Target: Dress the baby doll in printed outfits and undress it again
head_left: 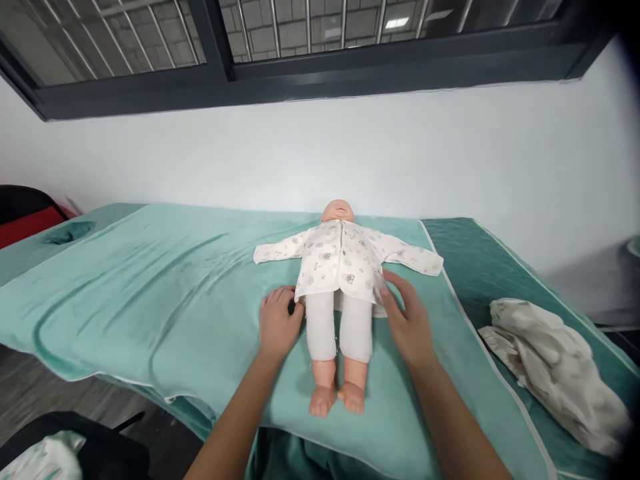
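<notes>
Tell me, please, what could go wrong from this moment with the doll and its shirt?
The left hand and right hand are at opposite sides of the shirt, near its bottom; an uneven pull might twist it.

The doll lies with its feet near the close edge of the sheet, so a strong tug towards the person could slide it over.

The sheet is wrinkled, and might bunch further if dragged.

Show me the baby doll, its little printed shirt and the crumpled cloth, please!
Baby doll (356, 327): head view, on one white upper leg.
Printed shirt (330, 257): head view, on its front.
Crumpled cloth (550, 367): head view, on its folded middle.
</notes>
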The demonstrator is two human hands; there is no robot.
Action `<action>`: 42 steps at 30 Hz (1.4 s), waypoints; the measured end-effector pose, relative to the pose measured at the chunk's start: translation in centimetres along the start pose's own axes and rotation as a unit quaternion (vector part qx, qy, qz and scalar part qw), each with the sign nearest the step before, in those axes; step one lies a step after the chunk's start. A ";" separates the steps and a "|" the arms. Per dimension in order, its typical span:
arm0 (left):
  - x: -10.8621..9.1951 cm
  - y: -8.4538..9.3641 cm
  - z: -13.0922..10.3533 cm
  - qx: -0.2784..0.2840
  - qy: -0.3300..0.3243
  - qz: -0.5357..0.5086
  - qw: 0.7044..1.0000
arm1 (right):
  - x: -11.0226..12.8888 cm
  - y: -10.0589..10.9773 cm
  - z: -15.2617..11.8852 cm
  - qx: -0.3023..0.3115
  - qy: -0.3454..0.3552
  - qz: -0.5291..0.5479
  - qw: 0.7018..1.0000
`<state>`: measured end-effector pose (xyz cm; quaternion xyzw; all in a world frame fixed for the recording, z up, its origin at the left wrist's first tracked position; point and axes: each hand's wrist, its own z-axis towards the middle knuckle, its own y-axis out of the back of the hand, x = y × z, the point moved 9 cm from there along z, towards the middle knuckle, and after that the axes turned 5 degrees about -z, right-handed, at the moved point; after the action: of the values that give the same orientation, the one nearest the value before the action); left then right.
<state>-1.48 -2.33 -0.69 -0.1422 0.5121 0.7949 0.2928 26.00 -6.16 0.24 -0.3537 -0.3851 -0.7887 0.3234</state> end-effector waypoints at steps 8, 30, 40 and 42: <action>-0.6 1.0 -0.5 -0.036 -0.034 -0.061 0.997 | 1.1 1.6 -4.7 -0.006 0.074 -0.121 0.990; 5.7 0.6 2.8 -0.080 0.295 -0.553 0.775 | -4.0 4.9 0.9 -0.081 -0.193 0.071 0.975; 5.9 3.8 -0.5 -0.112 0.195 -0.342 0.913 | -1.5 14.0 -3.3 -0.042 -0.007 -0.302 0.952; 4.2 3.5 -1.2 -0.074 0.150 -0.307 0.937 | -1.3 15.7 -3.4 -0.028 0.042 -0.419 0.907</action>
<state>-7.02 -3.06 -0.90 -0.4316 0.4208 0.6714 0.4311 37.94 -16.48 3.56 -0.1349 -0.4614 -0.8763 -0.0310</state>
